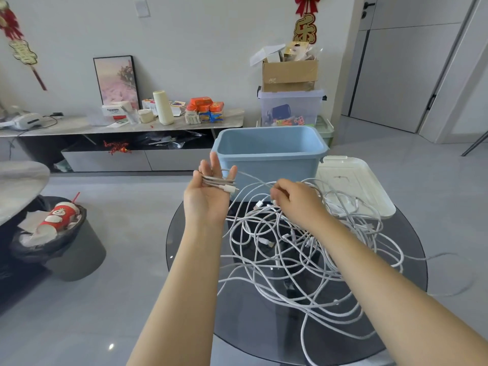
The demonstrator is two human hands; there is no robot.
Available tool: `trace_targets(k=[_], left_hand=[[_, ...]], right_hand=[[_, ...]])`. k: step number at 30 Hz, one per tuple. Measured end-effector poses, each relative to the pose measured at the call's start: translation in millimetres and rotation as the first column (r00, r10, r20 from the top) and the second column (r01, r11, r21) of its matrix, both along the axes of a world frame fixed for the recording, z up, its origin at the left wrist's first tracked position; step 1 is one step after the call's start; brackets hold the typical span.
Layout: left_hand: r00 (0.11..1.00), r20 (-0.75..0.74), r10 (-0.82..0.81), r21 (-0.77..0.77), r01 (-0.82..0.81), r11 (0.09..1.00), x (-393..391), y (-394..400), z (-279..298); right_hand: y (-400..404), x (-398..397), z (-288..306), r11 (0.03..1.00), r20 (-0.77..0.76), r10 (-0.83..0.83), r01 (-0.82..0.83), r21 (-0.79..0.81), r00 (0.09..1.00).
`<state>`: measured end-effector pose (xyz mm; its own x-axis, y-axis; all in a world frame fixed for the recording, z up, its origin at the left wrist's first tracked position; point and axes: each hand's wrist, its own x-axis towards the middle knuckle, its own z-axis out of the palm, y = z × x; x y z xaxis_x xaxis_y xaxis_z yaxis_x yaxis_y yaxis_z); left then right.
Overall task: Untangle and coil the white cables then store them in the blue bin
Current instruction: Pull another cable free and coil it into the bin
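Observation:
A big tangle of white cables (295,249) lies on the round dark glass table (412,247). My left hand (208,191) is raised palm up with its fingers straight, and a few turns of white cable run across the fingers, a plug end sticking out to the right. My right hand (293,199) hovers over the tangle and pinches a cable strand near a connector. The strand runs from there to my left hand. Behind both hands the blue bin (269,157) stands at the table's far edge, with nothing visible inside it.
A white lid (353,186) lies on the table right of the bin. A trash bin (52,233) with a red cup stands on the floor at the left. A low cabinet (118,133) with clutter and stacked boxes (290,96) line the back wall.

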<state>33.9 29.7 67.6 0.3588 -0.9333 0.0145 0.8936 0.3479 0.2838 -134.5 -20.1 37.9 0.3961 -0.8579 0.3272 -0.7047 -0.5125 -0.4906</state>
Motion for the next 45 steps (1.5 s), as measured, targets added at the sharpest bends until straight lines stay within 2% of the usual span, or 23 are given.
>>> trace_targets(k=[4, 6, 7, 8, 10, 12, 14, 16, 18, 19, 23, 27, 30, 31, 32, 34, 36, 38, 39, 41, 44, 45], left_hand=[[0.958, 0.278, 0.063, 0.029, -0.074, 0.997, -18.2, -6.7, 8.3], [0.885, 0.450, 0.123, 0.047, -0.160, 0.986, -29.7, -8.6, 6.1], [0.811, 0.564, 0.157, 0.055, -0.227, 0.972, -33.6, -8.8, 1.6], [0.688, 0.702, 0.187, 0.046, -0.305, 0.951, -35.6, -8.1, -4.2], [0.297, 0.935, 0.192, -0.054, -0.417, 0.907, -35.9, -5.4, -16.8], [-0.092, 0.989, 0.113, -0.140, -0.393, 0.909, -33.2, -3.5, -24.5], [-0.380, 0.925, 0.009, -0.145, -0.330, 0.933, -31.6, -4.3, -28.2], [-0.546, 0.831, -0.105, -0.077, -0.301, 0.951, -30.8, -5.1, -30.4], [-0.633, 0.755, -0.171, -0.052, -0.318, 0.947, -28.6, -3.6, -31.7], [-0.644, 0.742, -0.184, -0.047, -0.323, 0.945, -26.8, -2.5, -31.8], [-0.630, 0.742, -0.230, 0.013, -0.329, 0.944, -22.8, 2.4, -27.3], [-0.581, 0.740, -0.339, 0.196, -0.297, 0.935, -21.5, 1.0, -23.5], [-0.581, 0.727, -0.366, 0.288, -0.226, 0.931, -15.9, 0.8, -16.7], [-0.550, 0.749, -0.370, 0.312, -0.201, 0.929, -15.0, 1.7, -14.8], [-0.487, 0.790, -0.373, 0.326, -0.182, 0.928, -14.8, 3.0, -12.7], [-0.290, 0.887, -0.358, 0.318, -0.177, 0.931, -16.2, 4.6, -8.7], [-0.045, 0.951, -0.307, 0.296, -0.170, 0.940, -16.5, 6.3, -1.0], [0.200, 0.948, -0.249, 0.274, -0.107, 0.956, -15.7, 8.2, 10.2], [0.274, 0.934, -0.230, 0.261, -0.081, 0.962, -14.9, 9.0, 15.3], [0.357, 0.911, -0.209, 0.241, -0.046, 0.970, -17.2, 9.4, 21.7], [0.536, 0.821, -0.197, 0.241, -0.012, 0.971, -23.3, 6.9, 23.5], [0.556, 0.811, -0.183, 0.241, -0.032, 0.970, -24.8, 6.1, 23.2]], right_hand=[[16.8, -3.1, 13.5, 0.997, -0.064, 0.023, -0.028, -0.075, 0.998], [23.5, -2.2, 14.0, 0.995, -0.101, 0.056, -0.064, -0.081, 0.993], [26.0, -1.5, 14.0, 0.993, -0.131, 0.069, -0.081, -0.089, 0.989], [27.6, -1.1, 13.8, 0.991, -0.167, 0.071, -0.088, -0.099, 0.983], [29.5, -0.3, 14.7, 0.989, -0.247, 0.038, -0.072, -0.131, 0.968], [30.1, -0.2, 15.2, 0.983, -0.315, -0.021, -0.038, -0.180, 0.949], [28.8, -1.4, 14.3, 0.968, -0.348, -0.078, -0.012, -0.249, 0.934], [25.2, -3.4, 11.4, 0.957, -0.367, -0.116, 0.005, -0.289, 0.923], [21.2, -4.5, 6.8, 0.961, -0.388, -0.116, 0.005, -0.276, 0.914], [19.2, -5.3, 4.5, 0.968, -0.395, -0.103, 0.000, -0.252, 0.913], [10.5, -14.0, -7.0, 0.991, -0.297, -0.041, 0.002, -0.131, 0.954], [5.5, -22.0, -12.8, 0.986, -0.210, -0.014, -0.022, -0.168, 0.978], [1.5, -24.5, -17.2, 0.969, -0.173, 0.050, -0.090, -0.230, 0.984], [-0.2, -25.4, -18.3, 0.964, -0.169, 0.065, -0.106, -0.242, 0.983], [-1.8, -26.5, -18.3, 0.966, -0.147, 0.069, -0.103, -0.238, 0.987], [-4.0, -29.6, -14.9, 0.979, -0.062, 0.064, -0.074, -0.192, 0.996], [-5.8, -34.0, -13.6, 0.992, 0.001, 0.058, -0.057, -0.108, 0.998], [-4.8, -38.3, -14.6, 0.999, 0.051, 0.048, -0.048, 0.001, 0.998], [-3.5, -39.2, -14.3, 0.997, 0.101, 0.042, -0.048, 0.056, 0.994], [-0.9, -37.9, -9.5, 0.987, 0.204, 0.008, -0.041, 0.156, 0.979], [2.3, -32.6, 5.6, 0.958, 0.250, -0.020, -0.054, 0.282, 0.968], [2.6, -32.3, 11.2, 0.952, 0.276, -0.022, -0.064, 0.300, 0.961]])
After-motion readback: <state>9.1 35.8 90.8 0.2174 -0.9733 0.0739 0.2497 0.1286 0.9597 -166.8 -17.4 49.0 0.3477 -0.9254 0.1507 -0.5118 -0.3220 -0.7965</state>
